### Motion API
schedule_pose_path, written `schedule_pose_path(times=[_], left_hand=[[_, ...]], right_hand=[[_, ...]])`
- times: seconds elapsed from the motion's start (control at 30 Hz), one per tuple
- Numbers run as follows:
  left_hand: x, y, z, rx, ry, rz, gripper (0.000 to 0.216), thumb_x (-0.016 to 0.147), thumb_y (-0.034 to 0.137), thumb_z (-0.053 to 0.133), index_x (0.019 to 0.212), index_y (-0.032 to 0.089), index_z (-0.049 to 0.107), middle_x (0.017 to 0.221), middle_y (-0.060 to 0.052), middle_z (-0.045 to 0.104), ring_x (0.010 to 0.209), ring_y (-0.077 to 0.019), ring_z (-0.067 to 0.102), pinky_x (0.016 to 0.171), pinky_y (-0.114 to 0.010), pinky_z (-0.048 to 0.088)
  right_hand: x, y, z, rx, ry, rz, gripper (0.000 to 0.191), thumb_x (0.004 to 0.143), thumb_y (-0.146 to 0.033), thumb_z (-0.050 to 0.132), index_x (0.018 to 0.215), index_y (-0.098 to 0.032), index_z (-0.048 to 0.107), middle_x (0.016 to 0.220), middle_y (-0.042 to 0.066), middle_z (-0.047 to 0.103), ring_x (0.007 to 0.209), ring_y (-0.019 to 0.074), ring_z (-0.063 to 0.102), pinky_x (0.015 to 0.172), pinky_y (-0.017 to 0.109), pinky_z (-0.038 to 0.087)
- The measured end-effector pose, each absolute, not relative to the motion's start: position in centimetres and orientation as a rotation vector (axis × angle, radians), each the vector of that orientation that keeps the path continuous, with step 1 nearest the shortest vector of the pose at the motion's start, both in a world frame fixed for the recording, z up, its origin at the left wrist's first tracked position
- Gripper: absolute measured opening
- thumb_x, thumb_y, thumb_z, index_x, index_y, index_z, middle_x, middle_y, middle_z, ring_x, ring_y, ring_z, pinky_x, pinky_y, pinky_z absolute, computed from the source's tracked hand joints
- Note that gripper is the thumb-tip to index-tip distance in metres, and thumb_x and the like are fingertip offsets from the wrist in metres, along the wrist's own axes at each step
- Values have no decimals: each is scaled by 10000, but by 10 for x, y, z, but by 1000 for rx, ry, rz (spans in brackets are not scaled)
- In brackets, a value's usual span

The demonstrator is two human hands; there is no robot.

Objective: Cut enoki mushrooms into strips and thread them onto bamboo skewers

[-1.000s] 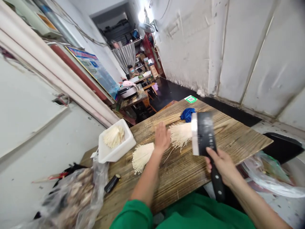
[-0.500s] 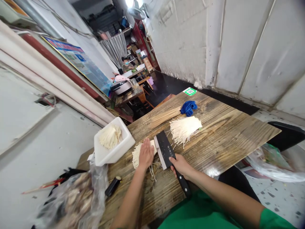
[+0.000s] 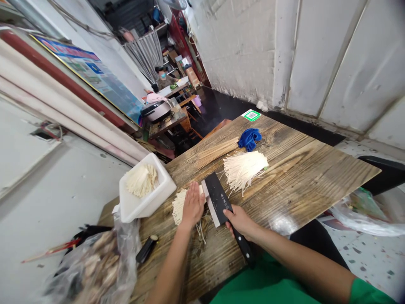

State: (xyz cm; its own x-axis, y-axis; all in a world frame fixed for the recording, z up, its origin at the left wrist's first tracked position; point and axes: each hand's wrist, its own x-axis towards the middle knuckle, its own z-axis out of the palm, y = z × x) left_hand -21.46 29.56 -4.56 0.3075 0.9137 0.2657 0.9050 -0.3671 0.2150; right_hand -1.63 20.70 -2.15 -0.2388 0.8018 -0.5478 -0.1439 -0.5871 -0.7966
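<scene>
While the left hand [image 3: 193, 207] is pressing some mushrooms [image 3: 178, 207], fingers together, the right hand [image 3: 241, 222] is wrapping its fingers around the knife [image 3: 217, 198]. Bare table [image 3: 311, 169] is stretching to the right edge.

Mushroom bundle [image 3: 179, 206] partly hidden under left fingers [image 3: 191, 195]; green shirt [image 3: 268, 285] cut off.

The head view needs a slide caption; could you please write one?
The left hand rests on enoki mushrooms while the right hand holds a cleaver beside them.
</scene>
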Motion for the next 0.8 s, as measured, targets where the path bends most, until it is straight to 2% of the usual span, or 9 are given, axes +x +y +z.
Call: schedule_pose_path(times=[0.5, 0.8], left_hand=[[-219, 298, -48, 2455, 1721, 497, 604, 967, 416, 180, 1465, 74, 215, 1531, -153, 246, 1434, -209, 151, 1179, -448, 151], [-219, 298, -50, 2456, 1715, 550, 584, 969, 410, 187, 1469, 108, 217, 1532, -145, 249, 1432, -209, 157, 1173, -472, 169]], right_hand=[[-20, 205, -27, -1373, -830, 1888, 139, 949, -241, 329, 835, -211, 403, 447, -94, 439, 314, 69, 358, 320, 162, 326], [-21, 205, -26, -1382, -832, 1885, 140, 945, -252, 333, 828, -214, 399, 449, -96, 427, 312, 67, 349, 322, 160, 326]])
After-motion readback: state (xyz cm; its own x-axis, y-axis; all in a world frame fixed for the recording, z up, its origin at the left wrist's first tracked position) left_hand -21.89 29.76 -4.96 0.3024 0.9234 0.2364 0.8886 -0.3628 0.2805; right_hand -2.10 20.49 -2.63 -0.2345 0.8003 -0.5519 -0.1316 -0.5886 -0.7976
